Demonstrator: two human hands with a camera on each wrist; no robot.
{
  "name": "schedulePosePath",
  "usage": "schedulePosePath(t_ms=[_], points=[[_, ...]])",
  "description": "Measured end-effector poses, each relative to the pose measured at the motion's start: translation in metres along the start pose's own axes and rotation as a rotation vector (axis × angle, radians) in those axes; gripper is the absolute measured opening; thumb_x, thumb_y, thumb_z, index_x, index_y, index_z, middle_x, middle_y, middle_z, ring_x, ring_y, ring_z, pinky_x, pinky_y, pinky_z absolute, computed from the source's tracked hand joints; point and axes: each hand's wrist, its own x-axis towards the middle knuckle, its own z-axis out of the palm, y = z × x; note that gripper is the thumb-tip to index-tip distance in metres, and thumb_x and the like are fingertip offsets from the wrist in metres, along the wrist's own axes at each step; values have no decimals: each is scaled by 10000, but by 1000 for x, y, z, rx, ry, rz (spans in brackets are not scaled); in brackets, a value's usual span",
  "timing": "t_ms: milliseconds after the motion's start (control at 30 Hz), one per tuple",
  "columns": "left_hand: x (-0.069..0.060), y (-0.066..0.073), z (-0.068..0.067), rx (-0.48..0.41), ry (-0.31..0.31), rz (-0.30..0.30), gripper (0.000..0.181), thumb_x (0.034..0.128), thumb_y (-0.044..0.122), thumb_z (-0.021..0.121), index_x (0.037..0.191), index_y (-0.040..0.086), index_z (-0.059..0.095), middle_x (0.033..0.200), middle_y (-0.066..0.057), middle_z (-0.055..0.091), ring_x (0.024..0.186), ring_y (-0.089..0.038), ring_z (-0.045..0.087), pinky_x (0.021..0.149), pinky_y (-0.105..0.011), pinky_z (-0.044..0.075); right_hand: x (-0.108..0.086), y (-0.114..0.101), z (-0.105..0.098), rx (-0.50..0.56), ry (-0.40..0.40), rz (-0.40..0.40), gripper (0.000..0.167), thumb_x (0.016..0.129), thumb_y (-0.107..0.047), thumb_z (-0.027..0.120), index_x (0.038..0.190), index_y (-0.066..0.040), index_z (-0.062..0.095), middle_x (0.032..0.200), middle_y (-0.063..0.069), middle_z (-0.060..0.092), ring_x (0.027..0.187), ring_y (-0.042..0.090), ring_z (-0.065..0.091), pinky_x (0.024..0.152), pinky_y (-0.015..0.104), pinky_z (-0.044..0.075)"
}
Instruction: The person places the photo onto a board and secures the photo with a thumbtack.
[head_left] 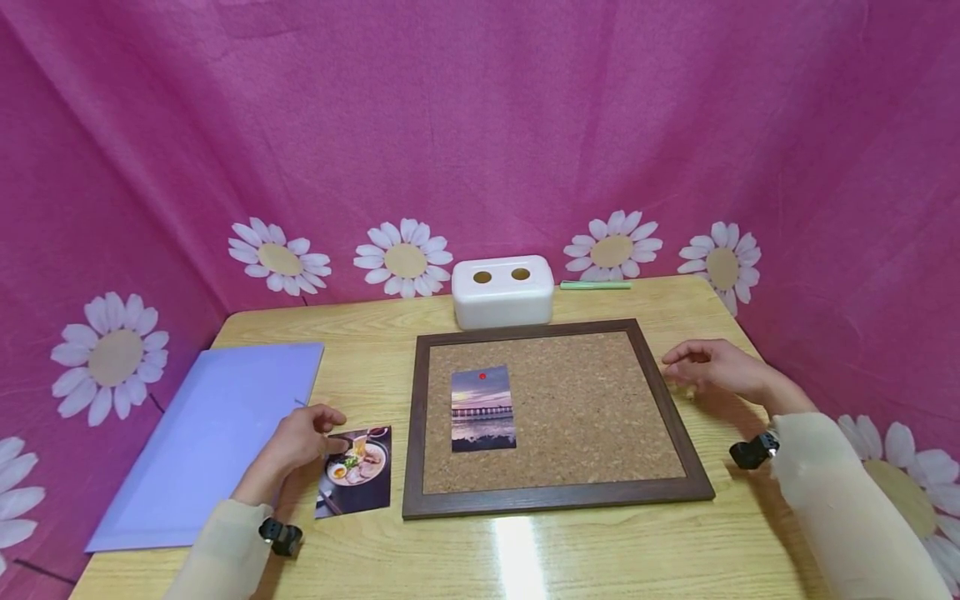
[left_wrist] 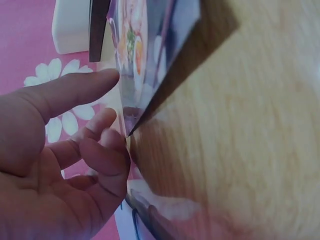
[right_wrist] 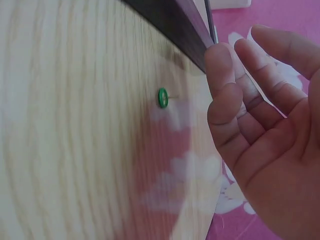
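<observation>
My left hand [head_left: 300,437] is at the upper left corner of a photo of a ramen bowl [head_left: 360,475], its thumb over the print. In the left wrist view the thumb and fingers stand apart beside a corner of this photo; whether they touch it I cannot tell. To the right of a framed cork board [head_left: 585,408], my right hand [head_left: 720,367] hovers with loosely bent fingers, holding nothing. A green thumbtack [right_wrist: 163,98] lies on the table near that hand, pin sideways. On the board, a red tack [head_left: 482,377] sits at the top of a pier sunset photo [head_left: 483,425].
A purple-blue folder or sheet [head_left: 210,433] covers the table's left side. Behind the board stands a white box [head_left: 502,296] with two round holes, with a green pen [head_left: 596,285] to its right. Pink flowered cloth [head_left: 450,125] encloses the wooden table [head_left: 600,550].
</observation>
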Motion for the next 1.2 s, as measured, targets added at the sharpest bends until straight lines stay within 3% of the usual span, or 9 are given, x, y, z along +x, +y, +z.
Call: schedulePosePath(t_ms=[100, 367, 533, 800, 933, 1100, 1200], points=[[-1, 2, -1, 49, -2, 5, 431, 742, 70, 844, 1123, -6, 659, 1064, -169, 624, 990, -286, 560, 869, -385, 462, -2, 4, -2, -12, 11, 0, 392, 1000, -284, 612, 1256, 11, 580, 1114, 80, 695, 838, 109, 613, 686, 307, 542], [-4, 4, -1, 94, 0, 29, 425, 731, 71, 849, 1100, -4, 653, 929, -105, 580, 870, -230, 527, 769, -318, 409, -4, 8, -4, 12, 22, 28, 410, 1000, -278, 612, 1272, 25, 563, 1122, 60, 705, 874, 119, 658, 692, 305, 541], [-9, 1, 0, 123, 6, 21, 451, 769, 148, 846, 1144, -2, 644, 1027, -164, 615, 936, -274, 552, 823, -404, 464, -6, 9, -4, 39, 16, 23, 423, 999, -263, 614, 1280, 46, 548, 1093, 44, 708, 869, 116, 663, 692, 301, 538], [-24, 0, -1, 299, 26, 1, 594, 811, 362, 812, 1211, -21, 598, 1068, -199, 647, 978, -339, 594, 838, -522, 485, -9, 13, -8, 42, 11, 27, 457, 1011, -273, 595, 1311, 62, 517, 1156, 82, 706, 868, 131, 675, 705, 310, 552], [-27, 3, -1, 352, 9, -27, 714, 781, 444, 821, 1248, -33, 567, 1088, -225, 629, 1011, -370, 585, 867, -552, 469, -9, 16, -8, 72, 2, 35, 449, 1025, -252, 571, 1321, 78, 498, 1121, 25, 716, 885, 113, 670, 708, 305, 550], [-25, 5, 2, 367, 21, -44, 762, 738, 438, 857, 1248, -41, 554, 1076, -241, 620, 1006, -387, 579, 885, -569, 458, -10, 20, -7, 126, -12, 40, 438, 1032, -224, 556, 1315, 100, 476, 1046, -41, 708, 882, 111, 665, 696, 287, 544], [-24, 6, 2, 353, 34, -21, 759, 725, 408, 874, 1250, -41, 559, 1028, -199, 636, 969, -362, 583, 855, -543, 469, -11, 23, -7, 143, -18, 37, 432, 1030, -212, 559, 1302, 112, 475, 1022, -44, 711, 870, 110, 667, 684, 278, 545]])
